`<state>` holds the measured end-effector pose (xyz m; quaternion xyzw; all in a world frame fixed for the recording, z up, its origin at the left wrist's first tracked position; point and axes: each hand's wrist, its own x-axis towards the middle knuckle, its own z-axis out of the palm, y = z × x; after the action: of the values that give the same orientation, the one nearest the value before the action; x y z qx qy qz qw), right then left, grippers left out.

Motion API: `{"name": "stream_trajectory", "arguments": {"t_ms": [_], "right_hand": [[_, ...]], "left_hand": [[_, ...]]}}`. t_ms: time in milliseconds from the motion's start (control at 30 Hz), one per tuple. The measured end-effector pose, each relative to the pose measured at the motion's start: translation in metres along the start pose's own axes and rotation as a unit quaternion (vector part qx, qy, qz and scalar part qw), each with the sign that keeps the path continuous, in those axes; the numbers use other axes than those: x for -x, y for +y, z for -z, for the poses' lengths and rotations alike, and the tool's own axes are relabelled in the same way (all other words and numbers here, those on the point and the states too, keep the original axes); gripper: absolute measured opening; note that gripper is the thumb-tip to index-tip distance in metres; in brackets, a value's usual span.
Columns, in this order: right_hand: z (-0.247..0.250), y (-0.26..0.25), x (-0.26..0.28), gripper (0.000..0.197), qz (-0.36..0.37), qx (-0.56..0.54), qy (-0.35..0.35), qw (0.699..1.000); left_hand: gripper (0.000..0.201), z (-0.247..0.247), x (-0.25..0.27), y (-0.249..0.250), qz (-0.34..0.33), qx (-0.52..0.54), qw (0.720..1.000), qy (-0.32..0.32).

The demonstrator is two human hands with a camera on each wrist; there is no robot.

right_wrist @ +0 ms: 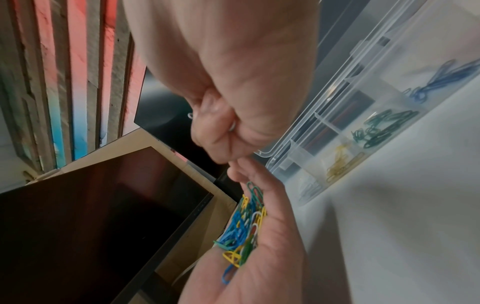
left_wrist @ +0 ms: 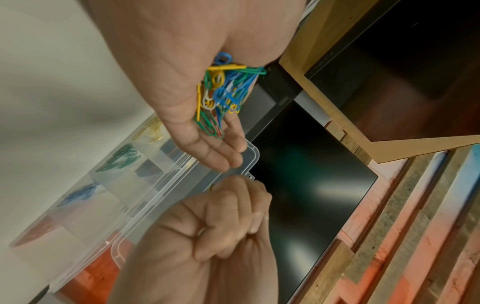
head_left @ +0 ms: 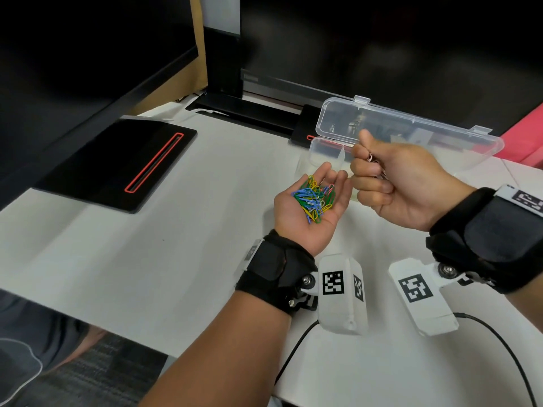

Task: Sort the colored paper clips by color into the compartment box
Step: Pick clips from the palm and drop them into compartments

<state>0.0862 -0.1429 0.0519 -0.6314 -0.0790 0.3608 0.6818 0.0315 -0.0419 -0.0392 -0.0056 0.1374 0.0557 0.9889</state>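
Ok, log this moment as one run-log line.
left hand: cupped, holds mixed clips | right hand: fist on pale clips | compartment box: open, partly sorted

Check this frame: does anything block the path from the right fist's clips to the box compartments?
Nothing visible does. The right hand holds pale clips just above the compartment box, whose lid stands open behind; the left hand sits beside, not between.

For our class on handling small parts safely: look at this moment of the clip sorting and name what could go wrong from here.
1. The left hand cups a loose mixed heap of clips on an open palm held over the table; a tilt could spill them.
2. The right hand clutches pale clips in a fist; releasing over the compartment box could drop some into the yellow clips.
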Motion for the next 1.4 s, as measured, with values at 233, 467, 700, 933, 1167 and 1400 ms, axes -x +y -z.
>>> {"name": "stream_trajectory", "arguments": {"t_ms": [233, 467, 700, 933, 1167, 1400], "right_hand": [[0.000, 0.004, -0.001, 0.024, 0.028, 0.078, -0.007, 0.997], [0.002, 0.007, -0.002, 0.027, 0.012, 0.089, -0.034, 0.995], [0.000, 0.005, -0.004, 0.027, -0.015, 0.120, 0.003, 0.993], [0.000, 0.007, -0.002, 0.035, 0.009, 0.093, -0.049, 0.994], [-0.011, 0.009, -0.001, 0.029, 0.118, 0.458, 0.027, 0.881], [-0.011, 0.018, -0.005, 0.027, 0.206, 0.753, -0.003, 0.625]], "left_hand": [[0.038, -0.001, -0.002, 0.001, -0.008, -0.013, 1.000, -0.007], [0.041, -0.001, -0.001, 0.006, -0.012, 0.000, 1.000, -0.023], [0.036, -0.002, -0.001, 0.009, -0.028, 0.004, 0.999, -0.037], [0.041, -0.001, -0.004, 0.010, -0.037, -0.009, 0.999, -0.037], [0.037, 0.000, -0.006, 0.011, -0.044, -0.016, 0.999, -0.018], [0.042, 0.004, -0.008, 0.010, -0.036, -0.034, 0.999, -0.020]]}}
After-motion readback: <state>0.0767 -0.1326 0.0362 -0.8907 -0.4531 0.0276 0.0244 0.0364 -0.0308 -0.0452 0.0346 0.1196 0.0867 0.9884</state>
